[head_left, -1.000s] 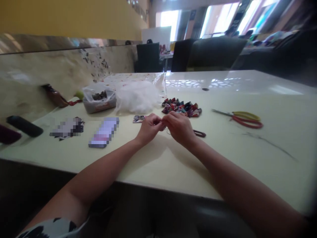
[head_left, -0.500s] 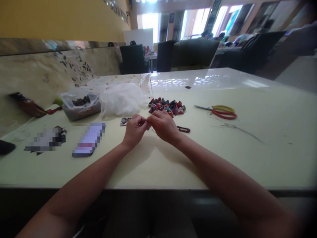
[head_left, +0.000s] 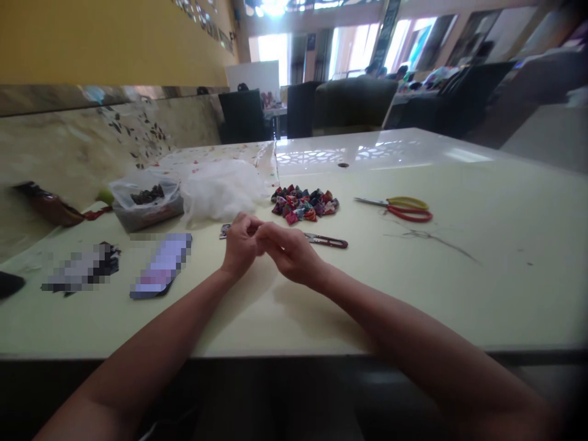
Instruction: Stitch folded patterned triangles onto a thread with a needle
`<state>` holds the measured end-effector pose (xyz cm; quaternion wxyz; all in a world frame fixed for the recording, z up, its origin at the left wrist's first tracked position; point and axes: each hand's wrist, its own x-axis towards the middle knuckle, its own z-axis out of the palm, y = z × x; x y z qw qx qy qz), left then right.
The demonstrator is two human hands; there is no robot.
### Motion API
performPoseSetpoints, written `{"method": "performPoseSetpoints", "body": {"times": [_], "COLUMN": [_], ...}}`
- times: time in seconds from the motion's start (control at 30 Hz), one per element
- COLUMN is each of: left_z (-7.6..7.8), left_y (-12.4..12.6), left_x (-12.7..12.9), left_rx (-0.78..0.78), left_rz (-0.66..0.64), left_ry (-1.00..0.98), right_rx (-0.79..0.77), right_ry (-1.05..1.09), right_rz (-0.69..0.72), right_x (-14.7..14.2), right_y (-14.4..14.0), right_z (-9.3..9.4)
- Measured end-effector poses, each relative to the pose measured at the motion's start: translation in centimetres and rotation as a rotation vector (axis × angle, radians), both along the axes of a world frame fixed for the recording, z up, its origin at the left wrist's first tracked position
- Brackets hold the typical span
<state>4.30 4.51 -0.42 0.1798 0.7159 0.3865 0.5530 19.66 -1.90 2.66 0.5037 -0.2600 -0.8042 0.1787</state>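
- Left hand [head_left: 241, 243] and right hand [head_left: 294, 254] met over the table [head_left: 285, 327]; whether either grip was clamped on anything, I could not tell.
- Snips [head_left: 321, 238] lay just beyond the right hand, fabric pieces [head_left: 303, 205] farther off.
- Judging by that closeness, a careless far-right sweep risked knocking the snips or scattering the pieces.

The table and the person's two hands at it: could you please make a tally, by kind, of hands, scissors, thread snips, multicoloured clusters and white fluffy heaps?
Hands: 2 (left hand, right hand)
Scissors: 1
Thread snips: 1
Multicoloured cluster, counted whole: 1
White fluffy heap: 1
Total: 6
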Motion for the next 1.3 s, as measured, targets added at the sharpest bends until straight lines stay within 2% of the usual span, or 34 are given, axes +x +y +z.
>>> {"method": "performPoseSetpoints", "body": {"times": [0.07,0.17,0.4,0.57,0.77,1.1,1.3], "left_z": [0.3,0.7,0.8,0.6,0.1,-0.3,-0.2], "left_y": [0.3,0.9,2.7,3.9,5.2,5.6,5.3], "left_x": [-0.5,-1.3,-2.9,-3.6,-4.4,-4.6,-4.6], "left_rx": [0.051,0.116,0.135,0.095,0.023,-0.030,-0.033], "left_rz": [0.013,0.071,0.192,0.245,0.307,0.310,0.282], "left_ry": [-0.037,-0.103,-0.167,-0.231,-0.298,-0.315,-0.320], "right_rx": [-0.273,-0.485,-0.719,-0.704,-0.650,-0.616,-0.552], "right_ry": [0.125,0.249,0.623,0.819,0.938,0.971,0.889], "right_rz": [0.143,0.210,-0.092,-0.241,-0.412,-0.603,-0.627], "right_x": [0.5,1.0,2.9,4.8,7.1,9.6,10.8], "right_y": [0.1,0.7,2.7,4.1,5.2,6.5,7.3], "right_z": [0.3,0.5,0.8,1.1,1.5,1.2,0.1]}}
